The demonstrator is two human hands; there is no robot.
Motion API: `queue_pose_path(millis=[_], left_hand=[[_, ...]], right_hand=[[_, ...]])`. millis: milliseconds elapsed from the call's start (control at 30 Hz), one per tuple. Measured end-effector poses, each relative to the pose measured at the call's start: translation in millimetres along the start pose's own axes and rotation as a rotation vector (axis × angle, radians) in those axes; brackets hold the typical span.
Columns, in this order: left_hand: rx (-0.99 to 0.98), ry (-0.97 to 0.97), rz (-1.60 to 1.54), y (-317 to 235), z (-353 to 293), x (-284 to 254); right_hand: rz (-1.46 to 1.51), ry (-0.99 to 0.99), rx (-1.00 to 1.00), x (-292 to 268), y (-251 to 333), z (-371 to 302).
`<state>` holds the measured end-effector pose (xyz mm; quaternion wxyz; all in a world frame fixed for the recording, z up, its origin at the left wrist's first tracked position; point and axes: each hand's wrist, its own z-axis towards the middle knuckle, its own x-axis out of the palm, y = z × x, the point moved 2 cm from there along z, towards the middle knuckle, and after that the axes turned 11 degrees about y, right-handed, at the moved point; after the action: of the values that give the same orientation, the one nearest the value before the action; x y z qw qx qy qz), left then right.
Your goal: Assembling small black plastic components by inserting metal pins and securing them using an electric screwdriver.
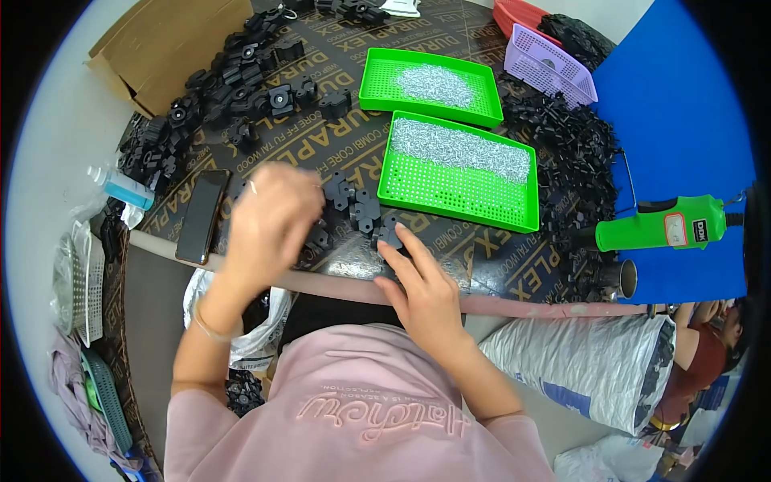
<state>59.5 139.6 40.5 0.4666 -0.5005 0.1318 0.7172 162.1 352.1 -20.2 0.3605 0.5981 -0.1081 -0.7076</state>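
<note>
My left hand (pixel 277 213) hangs over the table's near edge beside a phone, fingers curled closed and slightly blurred. Whatever it may hold is hidden. My right hand (pixel 426 285) has its fingers stretched out and apart, two fingertips touching a black plastic part (pixel 389 231). That part sits at the near end of a short row of similar black plastic parts (pixel 363 210) running away to the left. Just beyond the right hand lies a green perforated tray (pixel 450 197), its far half covered with small silvery metal pieces (pixel 462 150).
A second green tray (pixel 377 80) with silvery pieces stands behind. Black parts (pixel 281 98) are scattered far left, near a cardboard box (pixel 169 48). At right are small black pieces (pixel 570 153), a purple basket (pixel 546 68) and a green power screwdriver (pixel 662 225). The phone (pixel 202 215) lies left.
</note>
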Motion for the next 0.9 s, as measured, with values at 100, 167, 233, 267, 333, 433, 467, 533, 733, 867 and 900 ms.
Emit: queue_pose_path(millis=[100, 167, 233, 267, 333, 433, 467, 533, 733, 867, 900], left_hand=[[-0.191, 0.061, 0.095, 55.6, 49.2, -4.5], [-0.285, 0.212, 0.118, 94.3, 82.2, 12.2], [-0.239, 0.273, 0.259, 129.1, 101.7, 34.4], [-0.227, 0.308, 0.320, 139.3, 109.4, 45.0], [-0.251, 0.455, 0.395, 148.6, 122.3, 55.7], [-0.184, 0.379, 0.468, 156.7, 120.5, 55.6], [-0.215, 0.371, 0.425, 155.2, 122.8, 51.9], [-0.234, 0.288, 0.250, 145.5, 120.7, 39.0], [-0.254, 0.102, -0.277, 18.7, 86.3, 10.7], [-0.194, 0.203, -0.470, -46.4, 56.2, 24.1], [-0.179, 0.206, -0.506, -56.1, 48.4, 28.6]], right_hand=[[0.123, 0.082, 0.004, -3.4, 3.2, -0.3], [0.126, 0.048, -0.072, -3.5, 6.1, 1.4], [0.081, 0.006, -0.093, -11.8, 6.4, -0.5], [0.034, -0.027, -0.106, -19.6, 5.6, -6.2], [-0.067, -0.212, -0.003, -32.8, -13.6, -23.6], [-0.140, -0.436, 0.237, -75.7, -52.3, -43.6], [-0.268, -0.486, 0.320, -93.1, -61.6, -52.2], [-0.302, -0.510, 0.498, -115.4, -87.2, -68.4], [-0.601, -0.462, 0.490, -131.6, -121.2, -62.0], [-0.684, -0.408, 0.546, -123.3, -125.8, -55.3], [-0.661, -0.404, 0.557, -123.7, -125.4, -55.2]])
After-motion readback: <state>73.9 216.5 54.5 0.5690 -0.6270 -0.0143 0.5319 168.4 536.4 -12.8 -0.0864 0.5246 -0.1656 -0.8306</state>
